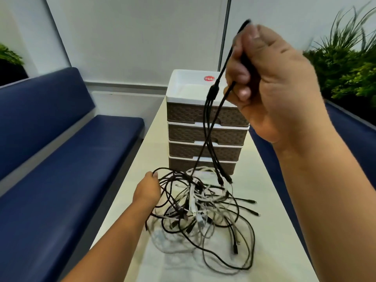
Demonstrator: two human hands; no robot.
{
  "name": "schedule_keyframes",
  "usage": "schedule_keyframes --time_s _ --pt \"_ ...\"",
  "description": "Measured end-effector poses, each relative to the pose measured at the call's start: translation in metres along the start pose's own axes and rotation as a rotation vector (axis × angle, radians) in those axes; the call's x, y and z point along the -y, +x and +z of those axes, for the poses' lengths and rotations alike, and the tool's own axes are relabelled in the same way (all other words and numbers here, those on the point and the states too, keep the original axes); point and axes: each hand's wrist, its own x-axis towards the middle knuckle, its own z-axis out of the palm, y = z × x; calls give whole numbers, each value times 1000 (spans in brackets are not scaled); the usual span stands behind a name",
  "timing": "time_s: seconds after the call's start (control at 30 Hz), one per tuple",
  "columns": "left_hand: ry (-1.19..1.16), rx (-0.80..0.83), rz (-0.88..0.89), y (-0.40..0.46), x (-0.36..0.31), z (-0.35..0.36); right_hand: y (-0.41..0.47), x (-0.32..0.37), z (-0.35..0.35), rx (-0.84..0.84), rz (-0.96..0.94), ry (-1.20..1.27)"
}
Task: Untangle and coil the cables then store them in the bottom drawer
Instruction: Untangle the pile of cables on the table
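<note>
Cable tangle (203, 212): black, white and grey cables are heaped together on the counter (270, 200), midway between its long edges and directly in front of the drawer unit.
Lifted cable (213, 110): a black multi-head cable is raised clear of the heap; its split leads hang down past the drawer fronts, and two connectors dangle just above the heap.
Right hand (272, 84): its fingers are curled round the upper part of the lifted cable, which is held high above the far end of the counter.
Left hand (147, 189): it is set at the left side of the heap; a black loop appears to be pinched at the fingertips, though the grasp is partly hidden.
Drawer unit (205, 127): four brown woven-pattern drawers are stacked under a white top tray at the far end of the counter. All drawers are seen closed.
Bottom drawer (203, 164): it is closed, with cables lying against its front.
Step in hand: separation of one cable from the heap is judged to be under way; nothing is coiled yet.
Recommended method: the heap should be steadied with the left hand while the cable is drawn upward slowly. Where a lead snags, it should be fed back through the loop, not pulled tight.
Surroundings: blue benches (61, 159) run along both long edges.
</note>
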Motion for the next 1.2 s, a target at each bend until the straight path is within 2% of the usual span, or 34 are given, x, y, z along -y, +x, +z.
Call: schedule_keyframes --time_s 0.1,0.23,0.37,0.53,0.67,0.77,0.83,0.9,1.0,1.1,1.2 --pt "-119 33 109 -16 -2 -4 -2 -17 2 -2 113 -110" --pt "-369 267 111 -38 4 -11 -8 -33 7 31 182 -192" --pt "-193 403 192 -46 13 -16 -12 -31 6 61 172 -218" --pt "-73 289 256 -57 10 -8 -21 -29 6 135 165 -228" --pt "-45 395 285 -61 16 -5 -30 -33 3 128 199 -200" --pt "97 336 426 -68 20 -15 -36 -36 1 114 221 -141" --pt "-25 216 595 -82 14 -25 -38 -37 0 115 229 -110" --pt "-211 205 665 -105 1 -33 -41 -40 3 132 229 -92" --pt "-526 342 599 -139 -21 -34 -45 -45 10 178 239 -76" --pt "-793 275 499 -154 -31 -40 -53 -51 10 194 246 -134" --pt "-947 310 410 -150 -26 -51 -65 -60 1 113 293 -144"
